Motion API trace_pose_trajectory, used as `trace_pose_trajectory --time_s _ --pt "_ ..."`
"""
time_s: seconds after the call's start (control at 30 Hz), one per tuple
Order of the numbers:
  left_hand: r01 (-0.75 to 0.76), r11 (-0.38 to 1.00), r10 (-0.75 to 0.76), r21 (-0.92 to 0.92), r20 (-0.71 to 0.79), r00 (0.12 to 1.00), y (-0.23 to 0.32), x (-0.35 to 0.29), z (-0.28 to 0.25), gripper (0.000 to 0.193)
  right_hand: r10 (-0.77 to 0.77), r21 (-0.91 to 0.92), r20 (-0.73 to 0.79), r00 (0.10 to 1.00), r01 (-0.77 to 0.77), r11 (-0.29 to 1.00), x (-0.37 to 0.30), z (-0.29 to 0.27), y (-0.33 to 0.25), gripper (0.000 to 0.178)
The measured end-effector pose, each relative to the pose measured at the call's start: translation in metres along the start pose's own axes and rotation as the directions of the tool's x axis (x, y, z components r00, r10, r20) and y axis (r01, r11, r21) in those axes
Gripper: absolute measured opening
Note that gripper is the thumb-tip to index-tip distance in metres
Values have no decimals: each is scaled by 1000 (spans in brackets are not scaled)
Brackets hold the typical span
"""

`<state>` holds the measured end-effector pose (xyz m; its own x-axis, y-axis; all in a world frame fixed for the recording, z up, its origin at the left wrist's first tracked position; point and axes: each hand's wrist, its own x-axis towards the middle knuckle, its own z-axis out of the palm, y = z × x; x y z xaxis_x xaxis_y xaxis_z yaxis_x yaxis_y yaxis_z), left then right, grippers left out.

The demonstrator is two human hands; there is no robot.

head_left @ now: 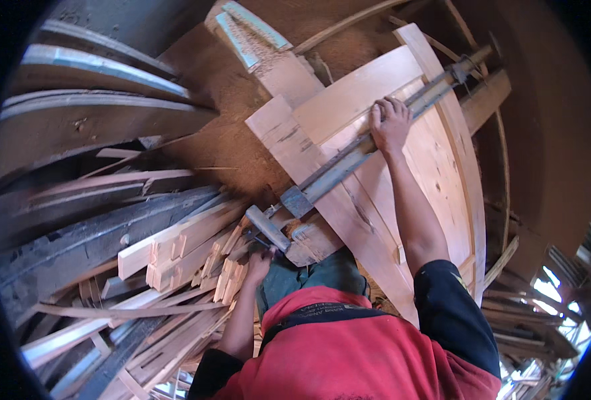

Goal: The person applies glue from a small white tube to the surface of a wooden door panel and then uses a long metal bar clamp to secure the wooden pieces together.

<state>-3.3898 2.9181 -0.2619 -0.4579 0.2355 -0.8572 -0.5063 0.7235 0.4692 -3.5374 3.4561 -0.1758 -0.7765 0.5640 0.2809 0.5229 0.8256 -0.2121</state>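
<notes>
A long metal bar clamp (339, 175) lies slantwise across a pale wooden panel door (435, 157). My right hand (392, 123) is laid over the clamp's bar about midway along it, its fingers curled round the metal. At the clamp's near end, beside my thigh, my left hand (261, 262) is closed on the crank handle (267, 241). A square metal jaw block (297, 201) sits by the door's near-left edge. The far jaw (459, 72) is by the opposite edge. My palms are hidden.
Stacked boards (95, 127) line the left side, with cut timber pieces (182, 240) close to my left arm. A wooden support beam (285, 77) sticks out beyond the door. Sawdust (255, 157) covers the ground, and more scrap wood (525, 320) lies at right.
</notes>
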Motion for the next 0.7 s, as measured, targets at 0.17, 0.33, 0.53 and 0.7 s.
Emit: trace_pose_trajectory --time_s 0.17,0.33,0.53,0.7 --pt "-94 993 101 -65 110 989 39 -29 -12 46 11 -25 -29 1000 -12 1000 3 -5 -5 21" --pt "81 907 -26 -413 137 990 58 -63 -6 34 0 3 -18 1000 0 1000 5 -4 -1 22" --pt "-133 94 230 -987 -109 967 176 -75 -81 50 30 -1 -18 999 -30 1000 1 -7 3 23" --pt "-4 889 -55 -459 -116 992 120 25 -105 80 20 33 33 999 -21 999 -2 -3 -3 23"
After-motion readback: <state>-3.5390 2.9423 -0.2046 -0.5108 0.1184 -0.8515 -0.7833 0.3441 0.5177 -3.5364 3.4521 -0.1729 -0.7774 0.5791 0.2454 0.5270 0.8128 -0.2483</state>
